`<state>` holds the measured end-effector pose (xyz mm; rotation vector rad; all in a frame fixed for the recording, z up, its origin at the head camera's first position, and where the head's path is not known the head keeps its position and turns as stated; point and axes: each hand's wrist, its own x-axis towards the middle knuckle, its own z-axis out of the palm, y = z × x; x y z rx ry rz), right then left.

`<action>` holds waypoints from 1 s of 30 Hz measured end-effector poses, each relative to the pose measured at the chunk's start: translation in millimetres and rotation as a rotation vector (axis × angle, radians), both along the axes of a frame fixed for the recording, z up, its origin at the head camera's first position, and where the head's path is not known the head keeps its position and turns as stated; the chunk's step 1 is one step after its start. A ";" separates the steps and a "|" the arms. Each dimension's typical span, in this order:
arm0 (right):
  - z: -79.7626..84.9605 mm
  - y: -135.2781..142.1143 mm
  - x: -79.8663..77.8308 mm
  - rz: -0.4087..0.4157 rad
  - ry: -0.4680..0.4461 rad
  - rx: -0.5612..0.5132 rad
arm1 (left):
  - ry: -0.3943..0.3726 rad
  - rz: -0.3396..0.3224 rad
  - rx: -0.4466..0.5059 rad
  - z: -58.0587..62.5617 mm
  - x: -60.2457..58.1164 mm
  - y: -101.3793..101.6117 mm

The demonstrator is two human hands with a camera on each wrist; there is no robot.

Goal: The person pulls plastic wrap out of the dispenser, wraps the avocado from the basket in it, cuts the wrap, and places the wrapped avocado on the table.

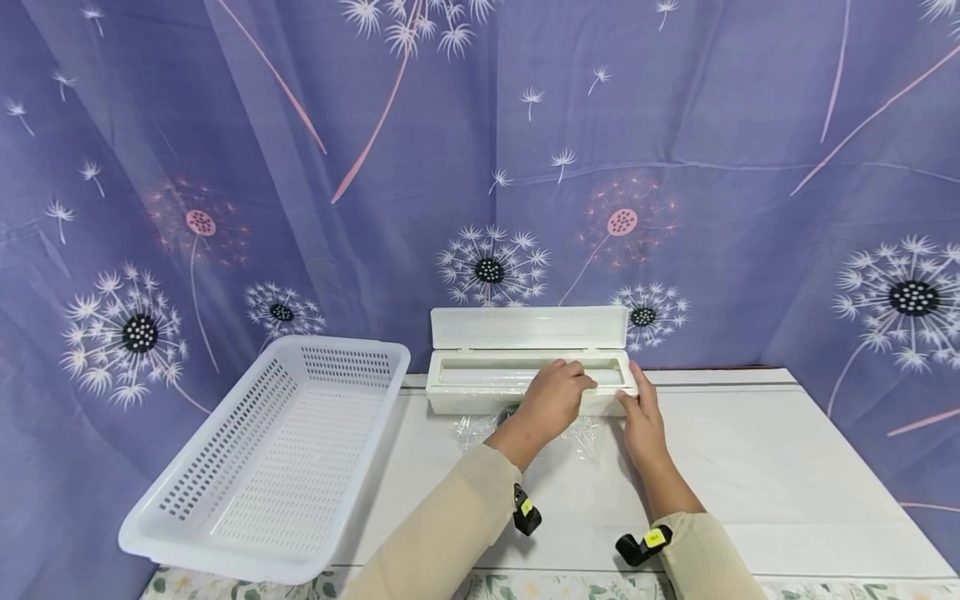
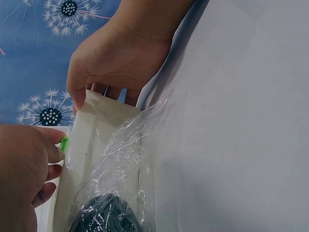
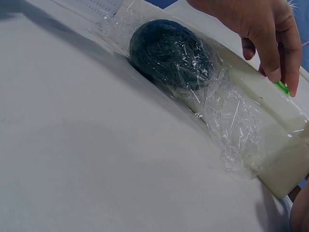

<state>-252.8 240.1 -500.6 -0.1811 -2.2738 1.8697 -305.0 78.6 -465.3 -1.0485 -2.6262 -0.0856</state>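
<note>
- Head view: cling-film dispenser [image 1: 452,404] near the back edge of the table [image 1: 757,475], with raised lid [image 1: 528,327] and a white roll [image 1: 480,377] inside.
- Could tear raggedly or bunch, probably, if cutting across clear film [image 3: 234,128] so crumpled and slack along the front.
- Might drag or tip the dark rounded object [image 3: 169,55], film-covered just in front of the dispenser, if pulled while clinging.
- Could jam partway if tilting or pressing unevenly on the small green slider [image 3: 282,88], seemingly a cutter.
- Might slew toward a side edge of the table if braced too lightly against a sideways push.
- For the left hand [image 1: 551,402]: nearly closed, pinching the slider between thumb and fingertip above the front edge.
- For the right hand [image 1: 643,421]: partly curled, gripping the dispenser's right end, with thumb toward the front corner.
</note>
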 end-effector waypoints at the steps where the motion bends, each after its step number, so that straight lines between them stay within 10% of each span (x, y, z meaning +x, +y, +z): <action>1: -1.1 0.3 -0.8 -0.001 0.001 -0.006 | -0.001 0.001 0.000 -0.1 0.2 -0.3; 20: -1.9 0.2 -0.4 0.004 0.013 -0.013 | 0.018 0.001 0.003 -2.3 0.0 -4.3; 30: -27.9 10.7 -16.4 -0.011 0.014 -0.003 | 0.022 0.000 0.016 -3.1 -0.8 -6.0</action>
